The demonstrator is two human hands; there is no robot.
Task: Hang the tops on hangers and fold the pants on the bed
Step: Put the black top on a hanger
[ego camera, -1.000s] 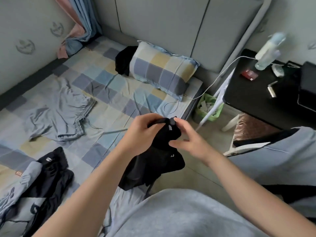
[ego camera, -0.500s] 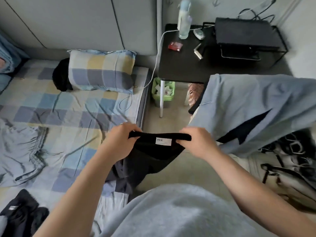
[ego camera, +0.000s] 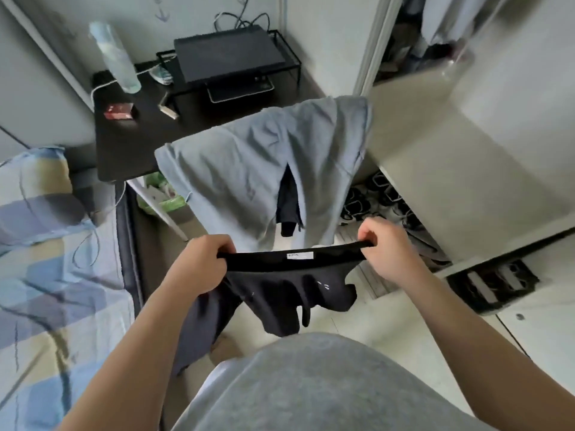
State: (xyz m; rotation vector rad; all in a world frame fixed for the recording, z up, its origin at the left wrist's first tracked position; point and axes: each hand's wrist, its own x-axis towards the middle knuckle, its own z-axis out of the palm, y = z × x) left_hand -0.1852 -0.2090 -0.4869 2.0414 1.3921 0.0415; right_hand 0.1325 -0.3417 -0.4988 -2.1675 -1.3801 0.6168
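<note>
**Black garment stretched by its top band between two fists**

The black garment [ego camera: 289, 284] hangs in the air in front of the person's body, over the floor just beside the bed [ego camera: 46, 275]. Its top band is pulled taut from side to side, with one white label [ego camera: 299, 256] at the middle. The left hand [ego camera: 202, 262] clenches one end of the band and the right hand [ego camera: 385, 247] the other, fingers curled over the hem. The band's long axis runs left to right, the right end a little higher, and all the loose cloth drops below the grip. Whether it is a top or pants I cannot tell. The bed lies to the left, so the left hand is nearer for laying it down. No hanger shows.

The count is one held garment and two hands. Beyond them one blue-grey garment [ego camera: 249, 169] is draped, with one dark piece [ego camera: 287, 209] showing beneath it. Behind stands one black table [ego camera: 133, 144] with one bottle [ego camera: 115, 57] and one red box [ego camera: 118, 111].
</note>
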